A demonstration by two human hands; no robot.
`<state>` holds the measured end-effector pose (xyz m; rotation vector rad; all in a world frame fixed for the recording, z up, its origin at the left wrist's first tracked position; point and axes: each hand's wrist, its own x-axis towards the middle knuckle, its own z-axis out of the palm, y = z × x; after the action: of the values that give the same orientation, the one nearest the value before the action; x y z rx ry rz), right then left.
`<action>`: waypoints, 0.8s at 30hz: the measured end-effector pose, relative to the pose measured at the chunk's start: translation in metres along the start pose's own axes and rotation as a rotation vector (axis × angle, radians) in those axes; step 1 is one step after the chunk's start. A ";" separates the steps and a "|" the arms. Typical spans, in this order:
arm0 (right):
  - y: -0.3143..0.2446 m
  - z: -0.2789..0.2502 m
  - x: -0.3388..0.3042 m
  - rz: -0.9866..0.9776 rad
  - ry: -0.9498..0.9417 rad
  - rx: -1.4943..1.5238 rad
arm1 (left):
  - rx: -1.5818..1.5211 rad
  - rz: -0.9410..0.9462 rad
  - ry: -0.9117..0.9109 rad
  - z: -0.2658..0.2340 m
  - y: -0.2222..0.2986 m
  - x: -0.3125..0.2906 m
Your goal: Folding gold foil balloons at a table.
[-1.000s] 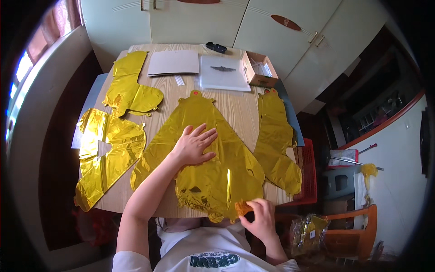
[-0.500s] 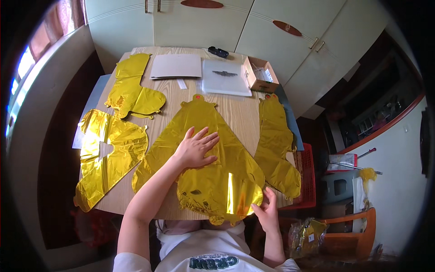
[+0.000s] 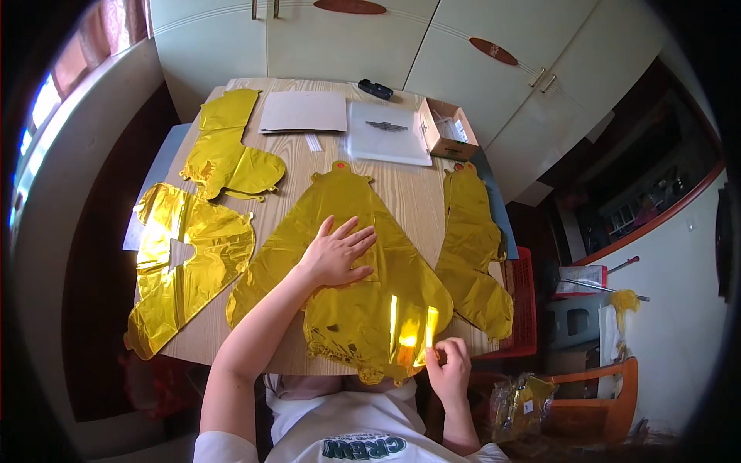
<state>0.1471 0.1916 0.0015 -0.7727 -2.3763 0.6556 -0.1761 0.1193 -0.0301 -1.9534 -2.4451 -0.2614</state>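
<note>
A large flat gold foil balloon (image 3: pixel 370 208), broad toward me and narrowing to a tabbed far end, lies in the middle of the table. My left hand (image 3: pixel 336 255) rests on it with the fingers spread, palm down. At its near right corner my right hand (image 3: pixel 450 366) pinches the foil edge between thumb and curled fingers. The near edge is crinkled and hangs slightly over the table. To the left are two more gold foil balloons, one foot-shaped (image 3: pixel 231 158) and one with a small opening (image 3: pixel 212 231). Another gold foil balloon (image 3: pixel 469 231) lies on the right.
Along the table's (image 3: pixel 405 185) far side are a grey-white board (image 3: pixel 303 112), a clear plastic sheet (image 3: pixel 386 147), a black object (image 3: pixel 376 89) and an open cardboard box (image 3: pixel 448 139). A red crate (image 3: pixel 525 301) and an orange chair (image 3: pixel 625 401) stand at the right.
My right hand has moved slightly down and left, its fingers now curled more tightly at the foil's corner. The bright reflections there have shifted. My left hand stays flat on the balloon.
</note>
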 end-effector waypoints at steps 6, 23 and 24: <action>-0.044 0.011 0.001 -0.090 0.008 0.080 | 0.002 0.004 -0.009 -0.001 0.001 0.002; -0.093 0.102 -0.002 -0.496 -0.224 0.026 | -0.022 0.021 0.059 0.003 -0.001 -0.002; -0.093 0.103 -0.003 -0.500 -0.239 0.030 | -0.024 0.021 0.060 0.003 -0.001 -0.002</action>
<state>0.0498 0.0958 -0.0197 -0.0703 -2.6210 0.5889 -0.1763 0.1179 -0.0331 -1.9499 -2.3940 -0.3446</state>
